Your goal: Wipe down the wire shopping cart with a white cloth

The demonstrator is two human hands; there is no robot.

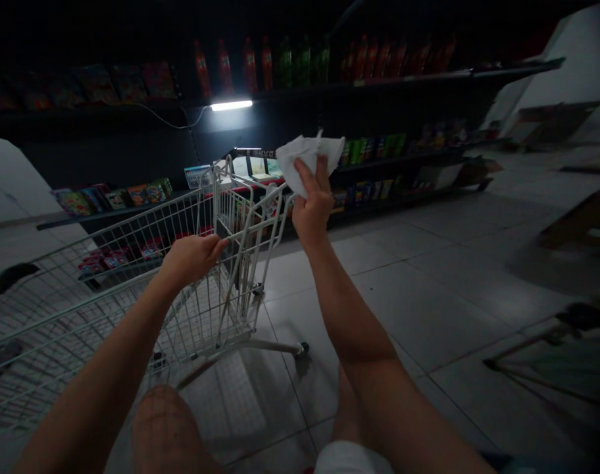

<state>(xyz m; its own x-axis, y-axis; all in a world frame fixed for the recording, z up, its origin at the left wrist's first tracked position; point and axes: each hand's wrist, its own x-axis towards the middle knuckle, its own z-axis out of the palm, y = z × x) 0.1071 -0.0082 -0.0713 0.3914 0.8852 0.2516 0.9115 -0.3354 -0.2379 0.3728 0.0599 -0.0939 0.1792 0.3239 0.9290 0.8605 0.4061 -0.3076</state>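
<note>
White wire shopping cart (216,316) out front, left of middle. Left hand (191,260) curled over its top rail, fingers wrapped round. Right hand (312,204) raised just beside cart, pinching crumpled white paper (307,158) between thumb and fingers, paper held up clear of cart. Behind it, dark shelves (379,155) with red and green bottles (260,66) on top row, mostly in shadow. Grey tile floor (428,296) running off right, under arm.

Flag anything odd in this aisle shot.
The right hand holds crumpled white paper or tissue up beside the wire shopping cart; it looks odd, unpackaged, unlike the bottles and boxes on the dark shelves.
</note>
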